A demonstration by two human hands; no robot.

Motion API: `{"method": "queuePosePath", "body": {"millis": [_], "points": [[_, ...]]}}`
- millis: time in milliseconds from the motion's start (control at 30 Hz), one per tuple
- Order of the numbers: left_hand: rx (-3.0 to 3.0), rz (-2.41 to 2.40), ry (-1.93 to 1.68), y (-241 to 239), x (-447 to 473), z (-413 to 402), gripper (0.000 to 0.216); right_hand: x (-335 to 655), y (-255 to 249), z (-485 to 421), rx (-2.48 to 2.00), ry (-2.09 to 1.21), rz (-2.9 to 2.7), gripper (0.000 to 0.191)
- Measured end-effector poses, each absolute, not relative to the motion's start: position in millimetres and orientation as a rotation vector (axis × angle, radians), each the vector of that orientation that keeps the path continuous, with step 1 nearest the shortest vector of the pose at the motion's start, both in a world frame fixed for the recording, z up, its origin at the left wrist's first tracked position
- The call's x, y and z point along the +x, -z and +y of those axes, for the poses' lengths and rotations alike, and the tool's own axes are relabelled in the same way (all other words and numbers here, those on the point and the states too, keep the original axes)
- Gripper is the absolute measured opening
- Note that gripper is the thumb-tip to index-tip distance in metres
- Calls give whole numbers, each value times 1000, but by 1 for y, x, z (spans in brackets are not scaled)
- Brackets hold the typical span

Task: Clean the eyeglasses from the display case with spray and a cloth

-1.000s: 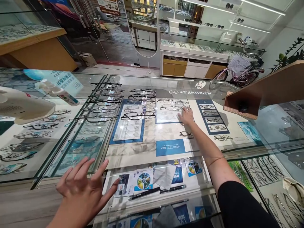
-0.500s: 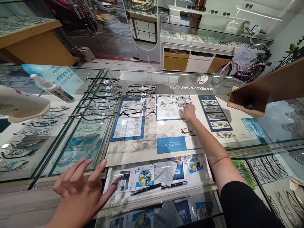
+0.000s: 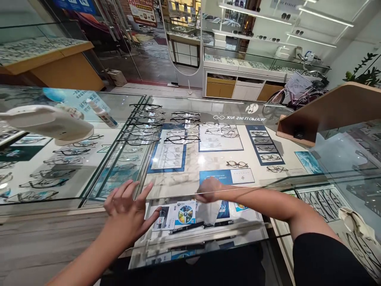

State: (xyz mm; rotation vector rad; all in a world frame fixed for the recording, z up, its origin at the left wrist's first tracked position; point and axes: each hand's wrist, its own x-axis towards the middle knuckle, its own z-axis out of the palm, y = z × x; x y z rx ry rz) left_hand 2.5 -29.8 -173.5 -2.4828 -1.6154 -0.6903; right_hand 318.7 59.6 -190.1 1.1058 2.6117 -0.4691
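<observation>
My left hand (image 3: 127,208) hovers at the front edge of the glass counter (image 3: 175,186), fingers spread and holding nothing visible. Over that same edge, close to a blue and white card (image 3: 238,176), my right hand (image 3: 210,190) has its fingers curled in. What they hold, if anything, is hidden. Just below it lies a grey cloth (image 3: 208,213) among printed cards (image 3: 186,214) and black pens (image 3: 218,224) in an open drawer. Several eyeglasses (image 3: 182,139) stand in rows on the counter, and clear-looking ones (image 3: 222,130) rest over a white, blue-edged sheet (image 3: 220,145).
On the left a white device (image 3: 53,123) reaches over the counter beside a spray bottle (image 3: 102,114). A wooden-framed panel (image 3: 330,115) stands at the right. Eyewear trays (image 3: 320,202) sit nearer on the right. Beyond the counter are a mirror (image 3: 184,43) and a bicycle (image 3: 294,93).
My right hand has drawn back from the eyeglasses on the white sheet to the counter's front edge, its fingers now curled. The view has tilted up; my left hand stays spread.
</observation>
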Motion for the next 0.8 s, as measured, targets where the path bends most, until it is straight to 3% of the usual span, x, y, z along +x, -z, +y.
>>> {"method": "queuePosePath", "body": {"millis": [67,300,433,567,633,800], "points": [[-2421,-1552,659,171,7,-29,80,302,170,26,788,558,2685,41],[-2410,-1551,584,165,11,-29,67,294,92,-26,467,696,2982,47],[-2424,-1571,584,165,12,-31,66,332,48,38,976,569,3228,61],[-2426,-1542,576,166,11,-31,68,378,22,130,1825,-120,3029,52],[-2430,-1527,563,166,10,-31,68,394,22,163,1870,-276,2877,51],[-2413,-1490,540,163,8,-32,67,403,45,197,1794,-124,2654,60]]}}
